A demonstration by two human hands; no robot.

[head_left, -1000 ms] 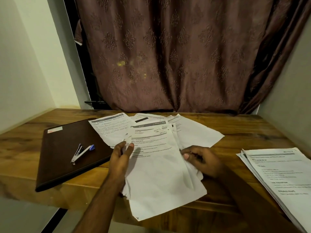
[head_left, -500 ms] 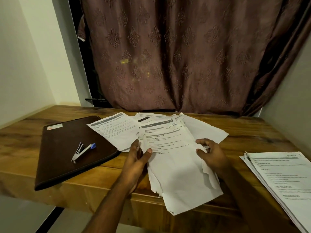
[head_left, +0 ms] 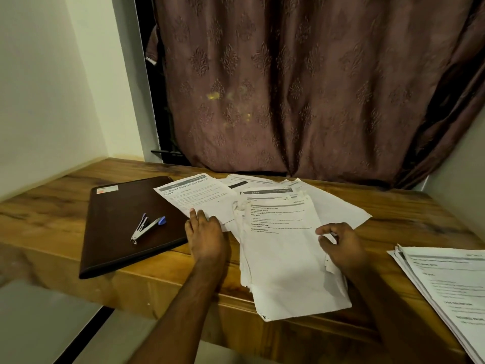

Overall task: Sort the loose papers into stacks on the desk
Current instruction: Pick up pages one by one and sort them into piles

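Now, head view: left hand [head_left: 207,236] has let go of the centre sheaf [head_left: 286,253] and moved to 9 o'clock, fingers straight, flat on the titled sheet [head_left: 195,197] overlapping the brown folder [head_left: 118,222]; likely picking the next page. Right hand [head_left: 341,244] pinches the sheaf's right edge. Sorted stack [head_left: 446,282] at 3 o'clock on the desk [head_left: 52,206]. Stapler [head_left: 147,227] on folder.

Right stack [head_left: 451,285] cut by frame edge
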